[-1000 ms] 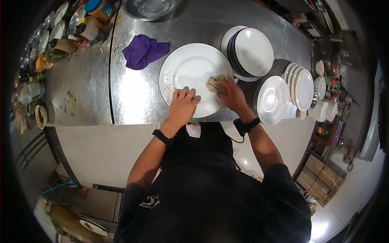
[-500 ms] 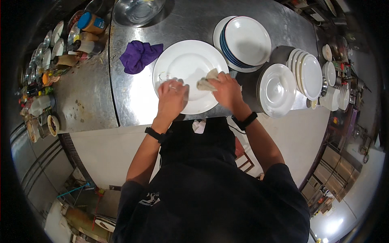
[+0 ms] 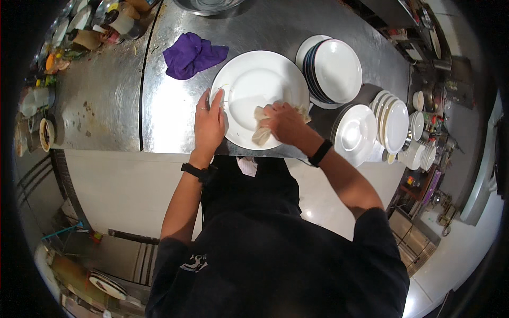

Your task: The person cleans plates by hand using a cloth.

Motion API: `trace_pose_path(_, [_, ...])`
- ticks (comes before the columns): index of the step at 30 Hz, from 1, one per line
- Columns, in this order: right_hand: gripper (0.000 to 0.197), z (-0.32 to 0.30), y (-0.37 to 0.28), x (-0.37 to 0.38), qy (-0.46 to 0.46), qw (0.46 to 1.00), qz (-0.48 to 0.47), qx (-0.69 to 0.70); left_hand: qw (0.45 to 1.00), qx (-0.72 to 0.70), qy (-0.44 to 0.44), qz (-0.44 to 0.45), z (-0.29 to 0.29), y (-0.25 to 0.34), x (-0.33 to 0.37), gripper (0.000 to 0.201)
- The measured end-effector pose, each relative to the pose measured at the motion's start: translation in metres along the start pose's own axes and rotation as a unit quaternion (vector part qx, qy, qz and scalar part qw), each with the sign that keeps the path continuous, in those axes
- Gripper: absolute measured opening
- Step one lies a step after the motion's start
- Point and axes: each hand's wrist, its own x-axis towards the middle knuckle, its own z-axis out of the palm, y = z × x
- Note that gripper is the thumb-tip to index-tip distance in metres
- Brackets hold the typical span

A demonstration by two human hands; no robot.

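Note:
A large white plate (image 3: 252, 66) with a wide rim lies on the steel counter in front of me. My left hand (image 3: 208, 124) is at its left edge, gripping the rim with the thumb over the plate and the fingers outside it. A beige cloth (image 3: 262, 135) is bunched under my right hand (image 3: 286, 122), pressed onto the plate's lower right part. Small greenish and dark marks show on the rim near my left thumb. Beyond the plate, to the left, a crumpled purple cloth (image 3: 191, 55) rests on the counter.
Right of the plate stand a stack of blue-sided dishes (image 3: 338, 71), white plates (image 3: 356, 135) and further upright-leaning plates (image 3: 395, 127). A metal bowl (image 3: 209, 5) sits at the far edge. Bottles and jars (image 3: 124, 24) crowd the left side. The steel counter's (image 3: 101, 122) front edge runs before me.
My left hand has shifted from over the plate to its left rim. My right hand has moved the cloth down toward the near rim, where the cloth is more spread. The view has shifted.

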Motion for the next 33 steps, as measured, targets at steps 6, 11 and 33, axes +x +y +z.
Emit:
trace_pose_path(6, [0.02, -0.015, 0.011, -0.01, -0.097, 0.995, 0.031, -0.021, 1.0, -0.019, 0.001, 0.014, -0.003, -0.004, 0.0, 0.056])
trace_pose_path(11, [0.022, -0.008, -0.008, 0.009, -0.077, 0.995, -0.033, -0.052, 1.0, -0.018, -0.003, -0.003, 0.001, -0.005, 0.0, 0.055])
trace_pose_path(33, [0.055, -0.011, -0.041, -0.066, -0.028, 0.949, 0.313, -0.004, 0.99, -0.131, -0.019, -0.045, 0.008, -0.003, -0.005, 0.057])
